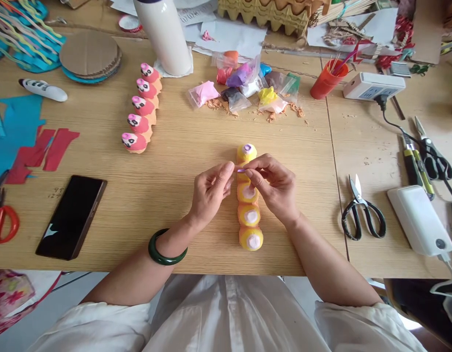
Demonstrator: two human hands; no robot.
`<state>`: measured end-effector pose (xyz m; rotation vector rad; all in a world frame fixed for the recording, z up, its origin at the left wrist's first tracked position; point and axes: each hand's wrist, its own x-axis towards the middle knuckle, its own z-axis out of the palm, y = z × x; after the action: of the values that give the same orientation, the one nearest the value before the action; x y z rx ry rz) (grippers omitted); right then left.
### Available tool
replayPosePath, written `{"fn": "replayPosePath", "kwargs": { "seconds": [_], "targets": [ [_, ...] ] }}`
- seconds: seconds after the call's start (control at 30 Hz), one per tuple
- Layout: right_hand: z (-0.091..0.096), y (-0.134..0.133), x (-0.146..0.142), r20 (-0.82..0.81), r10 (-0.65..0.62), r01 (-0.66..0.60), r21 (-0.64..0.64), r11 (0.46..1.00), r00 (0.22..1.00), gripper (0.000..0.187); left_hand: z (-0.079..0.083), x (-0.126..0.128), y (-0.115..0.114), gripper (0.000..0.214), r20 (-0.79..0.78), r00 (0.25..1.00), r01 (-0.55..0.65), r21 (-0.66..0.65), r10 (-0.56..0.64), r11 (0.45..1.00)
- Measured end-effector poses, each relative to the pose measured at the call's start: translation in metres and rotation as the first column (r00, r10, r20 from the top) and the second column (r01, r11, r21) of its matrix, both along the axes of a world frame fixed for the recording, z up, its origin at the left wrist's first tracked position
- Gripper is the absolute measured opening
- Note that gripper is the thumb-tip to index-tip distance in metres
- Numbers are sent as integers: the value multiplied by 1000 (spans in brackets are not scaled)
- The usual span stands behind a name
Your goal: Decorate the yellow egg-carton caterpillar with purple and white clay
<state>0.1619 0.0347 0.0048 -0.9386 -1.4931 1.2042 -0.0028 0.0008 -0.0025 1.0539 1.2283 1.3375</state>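
Observation:
Above the egg-carton strip, my right hand pinches a thin roll of purple clay between thumb and fingers. At the roll's other end, my left hand is closed in a pinch; its grip is partly hidden by the thumb. Beneath my hands lies the egg-carton strip, its bumps covered in yellow clay with pale pink discs. The farthest bump carries a purple ring on its disc. My hands cover part of the second bump.
A red-and-pink egg-carton strip with painted eyes stands left. Bags of coloured clay lie behind, near a white bottle and red cup. A phone, scissors and power bank flank the work.

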Motion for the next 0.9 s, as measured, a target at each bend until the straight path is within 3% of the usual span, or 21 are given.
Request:
{"fn": "replayPosePath", "kwargs": {
  "seconds": [0.23, 0.37, 0.47, 0.63, 0.8, 0.9],
  "targets": [
    [-2, 1, -1, 28, 17, -17, 11, 1000, 999, 30, 3, 0, -1, 44, -207, 977, -39, 98, 59, 994],
    [-3, 1, -1, 60, 21, -28, 118, 993, 998, 22, 6, 1, 0, 46, -257, 964, -37, 151, 76, 988],
    [-2, 1, 0, 78, -5, -6, 135, 991, 997, 24, 4, 2, -1, 50, -210, 976, -27, 110, 49, 994],
    [-1, 1, 1, 80, -4, 0, 52, 999, 997, 29, -1, 1, 0, 63, -28, 1000, 2, 25, -1, 1000],
    [-3, 2, 1, 54, 24, -28, 73, 997, 998, 25, -1, 0, 0, 44, -120, 993, 26, 86, -16, 996],
    [-5, 3, 1, 71, 22, -29, 105, 994, 997, 20, -2, 1, 1, 44, -158, 987, 3, 141, 20, 990]
  ]
}}
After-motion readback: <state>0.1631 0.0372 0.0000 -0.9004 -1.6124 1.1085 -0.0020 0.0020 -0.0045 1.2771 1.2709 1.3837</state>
